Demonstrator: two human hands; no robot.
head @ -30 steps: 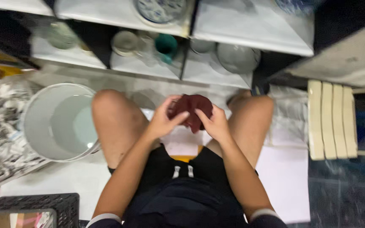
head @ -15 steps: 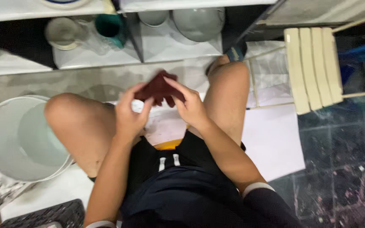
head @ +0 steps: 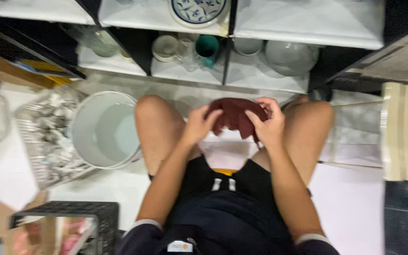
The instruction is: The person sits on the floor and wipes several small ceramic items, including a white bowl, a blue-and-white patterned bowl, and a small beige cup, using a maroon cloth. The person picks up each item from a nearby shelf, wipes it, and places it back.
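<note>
I sit crouched with my bare knees apart, looking down. Both hands hold a dark red cloth (head: 234,115) bunched between my knees. My left hand (head: 198,125) grips its left side with fingers curled in. My right hand (head: 267,123) grips its right side, thumb over the top fold. Whether something is wrapped inside the cloth is hidden.
A white bucket (head: 104,130) holding water stands by my left knee. Low white shelves hold a patterned plate (head: 198,9), a teal mug (head: 208,48), cups and a grey bowl (head: 290,56). A black crate (head: 67,222) sits at lower left, a striped mat (head: 406,130) at right.
The view swung left, then back and closer. The cloth stays between both hands, which have shifted their grip along its folds.
</note>
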